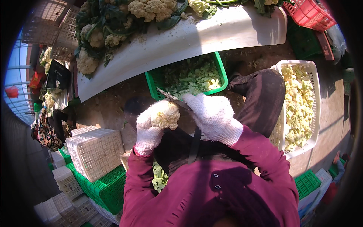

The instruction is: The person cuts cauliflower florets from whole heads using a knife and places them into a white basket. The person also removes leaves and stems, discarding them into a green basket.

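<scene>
My left hand (149, 127), in a white knitted glove, grips a piece of cauliflower (166, 115), its curds facing up. In my right hand (212, 115), gloved alike, is a knife (173, 98); its blade points to the upper left, close above the cauliflower, and bits cling to it. The fingers on the handle hide most of it. Just beyond both hands stands a green plastic crate (222, 72) with green and pale cauliflower trimmings (198, 79) inside. At my right side, a white plastic basket (316, 113) holds many cut florets (299, 107).
Whole cauliflowers (153, 10) with leaves lie on a white-covered table (181, 42) ahead. White crates (96, 153) and green crates (109, 187) are stacked at left. A red basket (310, 14) is at upper right. Another person (49, 129) sits at far left.
</scene>
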Motion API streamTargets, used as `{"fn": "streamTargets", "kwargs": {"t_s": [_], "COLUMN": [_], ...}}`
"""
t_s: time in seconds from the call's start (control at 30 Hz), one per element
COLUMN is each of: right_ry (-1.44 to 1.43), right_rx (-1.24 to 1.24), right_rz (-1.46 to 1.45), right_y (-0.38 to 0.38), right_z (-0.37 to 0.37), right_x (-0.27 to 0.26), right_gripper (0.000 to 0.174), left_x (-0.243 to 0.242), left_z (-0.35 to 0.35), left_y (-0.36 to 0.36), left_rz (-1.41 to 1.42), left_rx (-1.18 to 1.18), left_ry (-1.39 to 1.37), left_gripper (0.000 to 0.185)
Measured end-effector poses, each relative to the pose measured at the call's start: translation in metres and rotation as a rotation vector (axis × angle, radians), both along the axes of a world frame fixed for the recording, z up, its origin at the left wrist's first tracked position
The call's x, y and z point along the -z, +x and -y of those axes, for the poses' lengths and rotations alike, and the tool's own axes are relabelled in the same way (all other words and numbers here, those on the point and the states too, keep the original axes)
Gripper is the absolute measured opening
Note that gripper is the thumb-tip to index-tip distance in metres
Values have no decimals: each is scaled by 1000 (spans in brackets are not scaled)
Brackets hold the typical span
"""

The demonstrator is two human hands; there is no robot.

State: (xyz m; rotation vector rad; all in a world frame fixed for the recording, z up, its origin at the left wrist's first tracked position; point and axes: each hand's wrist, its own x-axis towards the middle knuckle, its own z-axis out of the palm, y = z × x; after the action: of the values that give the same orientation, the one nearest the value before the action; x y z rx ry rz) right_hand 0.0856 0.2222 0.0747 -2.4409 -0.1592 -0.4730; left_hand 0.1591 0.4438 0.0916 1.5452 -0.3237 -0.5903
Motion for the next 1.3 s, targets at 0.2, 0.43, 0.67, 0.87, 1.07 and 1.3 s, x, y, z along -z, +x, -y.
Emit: {"fn": "streamTargets", "kwargs": {"t_s": [0.2, 0.43, 0.67, 0.87, 1.07, 1.3], "right_ry": [-49, -132, -185, -191, -147, 404], "right_rx": [-21, -52, -45, -83, -5, 18], "right_rz": [68, 21, -60, -104, -177, -218], "right_y": [-13, -15, 4, -17, 2, -1], "right_z": [8, 5, 14, 8, 4, 8], "right_x": [-11, -5, -9, -16, -11, -14], "right_gripper": [32, 33, 31, 20, 30, 44], "left_x": [-9, -8, -28, -27, -15, -18], "left_z": [11, 15, 22, 15, 17, 18], "left_y": [5, -2, 1, 7, 4, 11], "left_rz": [-37, -290, -156, -72, -10, -74], "left_rx": [-45, -7, 91, 71, 131, 51], "left_ry": [6, -34, 357, 414, 357, 349], "left_gripper": [33, 44, 18, 19, 23, 27]}}
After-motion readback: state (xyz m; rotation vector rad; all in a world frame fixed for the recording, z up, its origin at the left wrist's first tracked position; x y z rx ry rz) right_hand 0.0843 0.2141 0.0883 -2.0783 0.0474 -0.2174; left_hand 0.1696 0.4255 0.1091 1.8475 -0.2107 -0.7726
